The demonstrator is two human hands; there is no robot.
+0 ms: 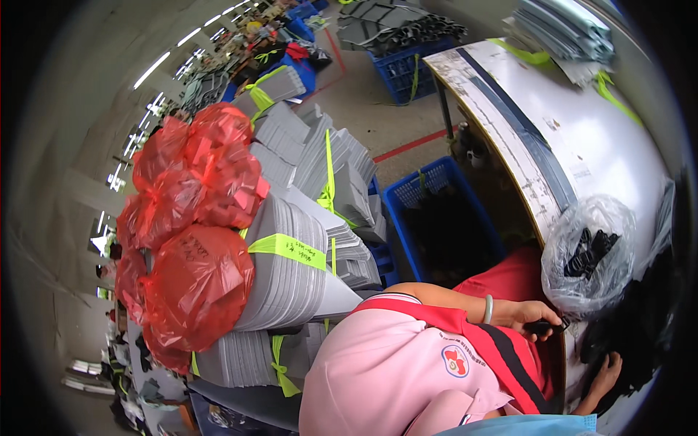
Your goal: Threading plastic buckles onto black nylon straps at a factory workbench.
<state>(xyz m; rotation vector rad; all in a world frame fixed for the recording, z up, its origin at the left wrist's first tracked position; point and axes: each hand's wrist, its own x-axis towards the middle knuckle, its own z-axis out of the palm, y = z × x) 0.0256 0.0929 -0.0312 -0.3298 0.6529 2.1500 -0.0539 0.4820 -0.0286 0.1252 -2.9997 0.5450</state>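
My left hand (536, 317), with a pale bangle (488, 309) at its wrist, is closed around a small black object (539, 327) whose kind I cannot make out. It is over the near edge of a worn white table (603, 138). Further right, my right hand (605, 376) has its fingers bent against a heap of black material (640, 341), which partly hides what they grip. A clear plastic bag (560, 280) with black pieces (590, 253) inside stands on the table just beyond my left hand.
Left of me rise stacks of grey sheets (283, 283) tied with yellow-green strips, with red plastic bags (200, 276) beside and on them. A blue crate (425, 178) with dark contents stands by the table. Grey bundles (567, 33) lie at the table's far end.
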